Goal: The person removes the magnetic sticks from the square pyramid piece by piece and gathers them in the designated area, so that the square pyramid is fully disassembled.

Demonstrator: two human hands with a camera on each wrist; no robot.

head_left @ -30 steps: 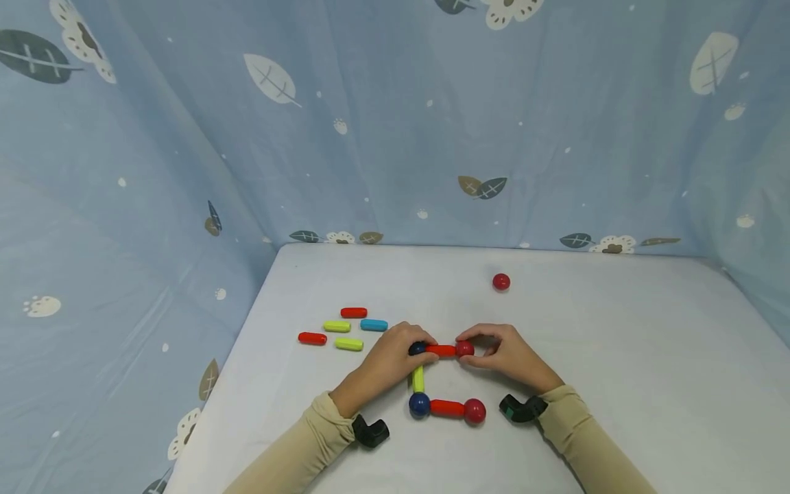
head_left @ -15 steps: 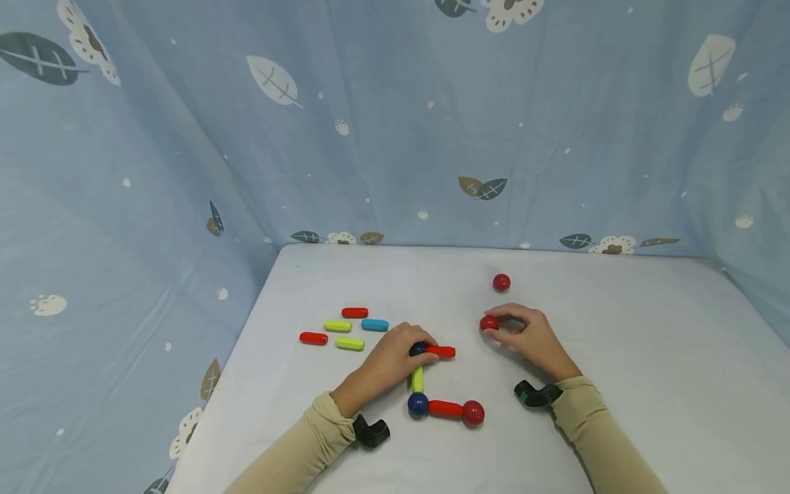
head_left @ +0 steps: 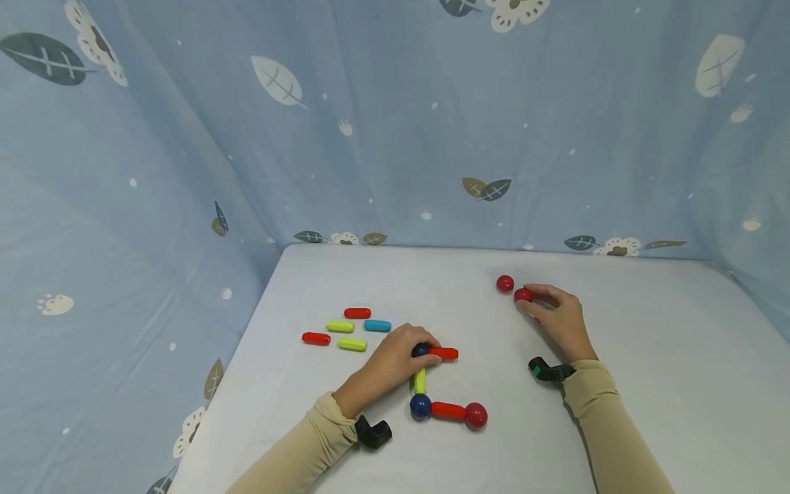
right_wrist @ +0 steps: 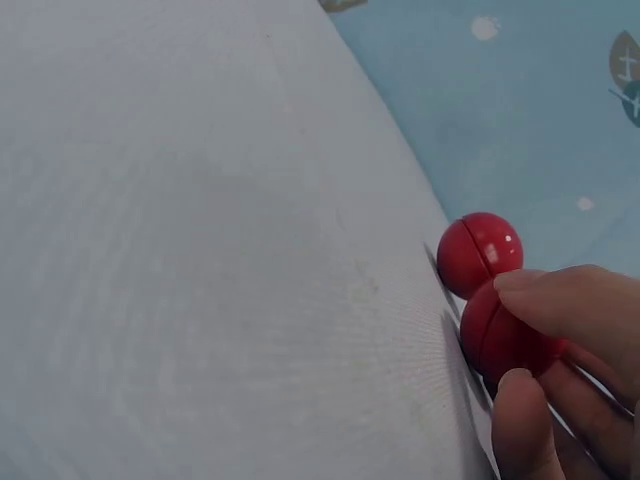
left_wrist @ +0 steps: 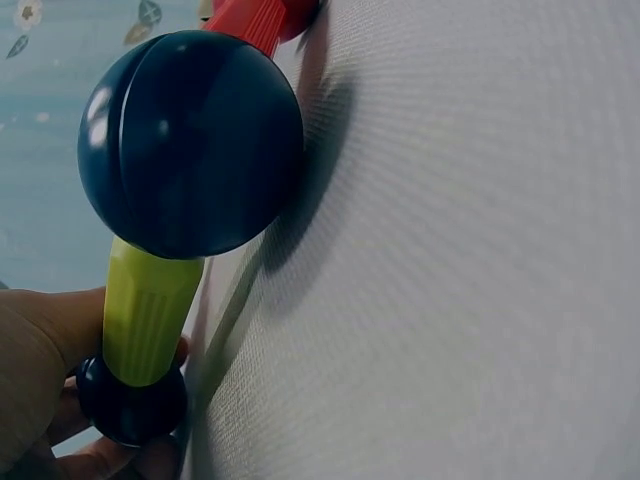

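Observation:
My left hand point(head_left: 398, 357) grips the upper dark blue ball point(head_left: 420, 350) of an assembled shape on the table. A red rod point(head_left: 446, 353) sticks out to the right from that ball, its other end bare. Below it, a yellow-green rod point(head_left: 420, 381) joins a second dark blue ball point(left_wrist: 195, 145), which carries another red rod point(head_left: 448, 411) ending in a red ball point(head_left: 476, 416). Farther back on the right, my right hand point(head_left: 560, 322) pinches a loose red ball point(right_wrist: 505, 335) between thumb and fingers. Another red ball point(head_left: 505, 283) lies just left of it.
Loose rods lie left of my left hand: two red ones, a blue rod point(head_left: 378, 326) and two yellow-green ones. A patterned blue cloth point(head_left: 395, 137) rises behind and at the sides of the white table point(head_left: 666, 384).
My right hand has pulled the red ball off the end of the upper red rod and carried it back and right, beside the other loose red ball. The left hand has stayed in place.

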